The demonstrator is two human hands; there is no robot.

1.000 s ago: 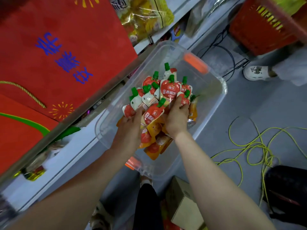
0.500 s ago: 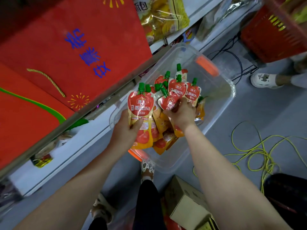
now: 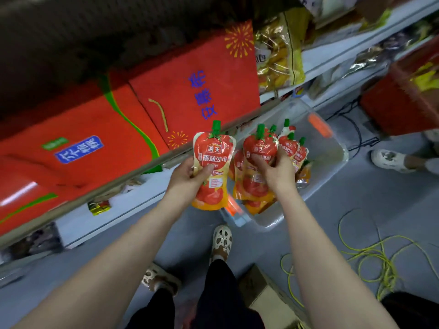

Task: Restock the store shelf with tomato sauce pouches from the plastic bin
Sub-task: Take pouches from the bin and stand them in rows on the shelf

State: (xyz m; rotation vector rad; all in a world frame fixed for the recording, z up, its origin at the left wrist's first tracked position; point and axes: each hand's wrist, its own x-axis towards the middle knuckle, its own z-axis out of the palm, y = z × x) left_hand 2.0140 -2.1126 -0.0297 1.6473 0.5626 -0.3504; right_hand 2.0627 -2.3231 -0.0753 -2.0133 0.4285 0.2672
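Glossy, flat-sided tomato sauce pouch (image 3: 213, 150), red above and orange below, with a green screw spout, is held upright in the air above the grey floor, just in front of the metal shelf rail (image 3: 114, 186). The left hand (image 3: 187, 176) grips it at its left edge, thumb pressed across the printed face and fingers curled behind. Just beside it, not touching, the right hand (image 3: 276, 169) clamps a fanned bundle of like pouches (image 3: 260, 147), fingers wrapped over the front one; the bundle hangs over the near end of the clear, rigid plastic bin (image 3: 332, 150), which has rounded corners and an orange latch. More pouches lie within the bin. Above the rail stand matt red cardboard cartons (image 3: 190, 91) packed edge to edge. Open floor (image 3: 356, 198) lies to the right of the bin; a loose yellow cord (image 3: 370, 255) coils there, and a brown cardboard box (image 3: 268, 295) sits by the person's feet.
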